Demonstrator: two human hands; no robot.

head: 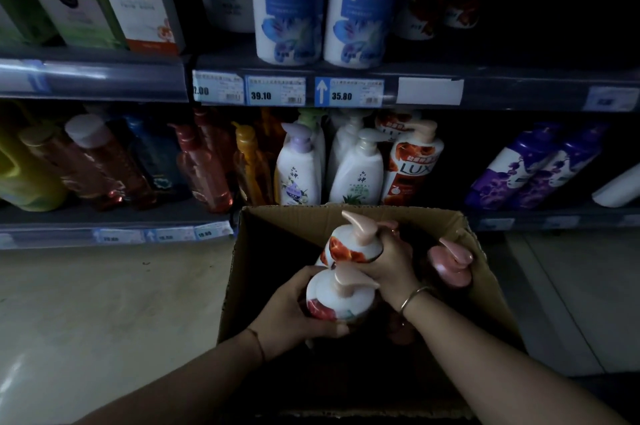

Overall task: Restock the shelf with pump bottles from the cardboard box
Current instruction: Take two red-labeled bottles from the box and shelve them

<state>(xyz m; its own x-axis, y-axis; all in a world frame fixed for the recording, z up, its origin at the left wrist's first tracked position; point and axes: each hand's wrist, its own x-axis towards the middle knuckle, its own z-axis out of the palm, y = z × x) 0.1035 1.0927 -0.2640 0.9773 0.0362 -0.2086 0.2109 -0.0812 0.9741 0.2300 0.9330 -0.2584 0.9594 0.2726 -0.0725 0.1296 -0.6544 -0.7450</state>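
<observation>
- Cardboard box (346, 216): set on the floor against the lower shelf (114, 216), flaps open.
- Near pump bottle (337, 300): held in the box by the left hand (294, 310), fingers wrapped round its body.
- Far pump bottle (349, 244): gripped at the neck by the right hand (388, 261), fingers curled shut under the pump.
- Third bottle (450, 265): pink-topped, left by the right wall of the box.
- Handling, judged: rigid, smooth plastic, probably heavy if full; body or neck is preferred, not the pump spout.
- Room: the box walls stand close; a dark gap is seen right of the LUX bottle (412, 164).
</observation>
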